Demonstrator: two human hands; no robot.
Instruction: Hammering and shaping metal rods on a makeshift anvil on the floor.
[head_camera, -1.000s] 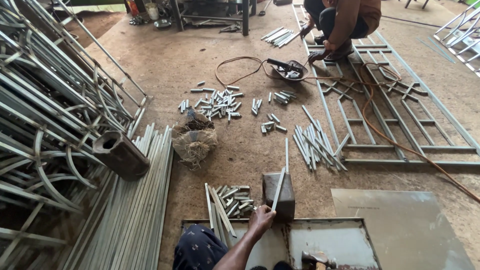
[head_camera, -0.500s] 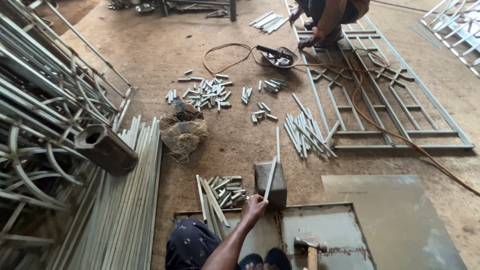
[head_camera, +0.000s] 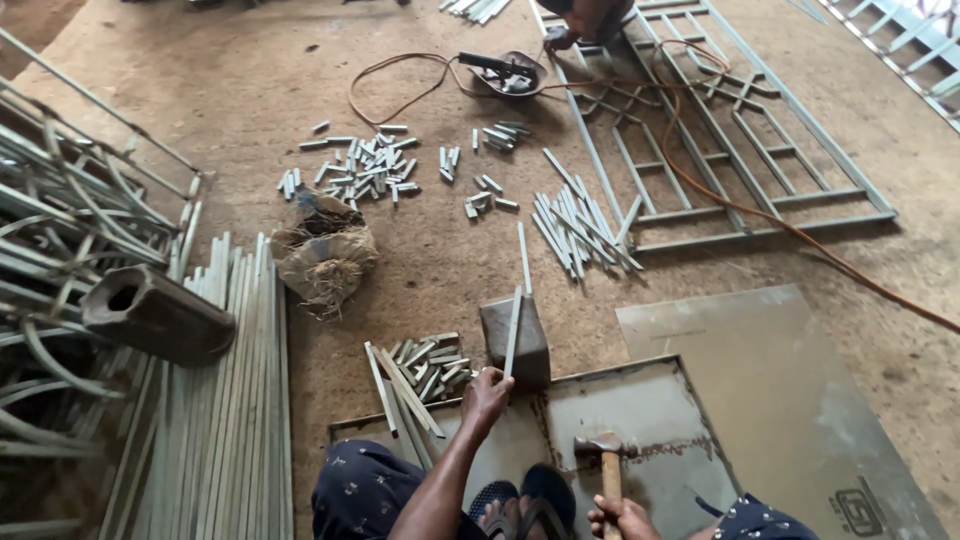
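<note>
1. A metal fabrication workshop, worked at floor level on bare dirt.
2. Cut steel strips (head_camera: 580, 225) and short offcuts (head_camera: 360, 165) lie scattered about.
3. A welded grille frame (head_camera: 720, 150) – cable (head_camera: 400, 85) trailing past – and stacked long bars (head_camera: 225, 400) show it.

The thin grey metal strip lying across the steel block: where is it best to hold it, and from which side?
Probably at its near end, from the person's side. The thin grey metal strip slants over the steel block, near end free, where the left hand pinches it.
</note>
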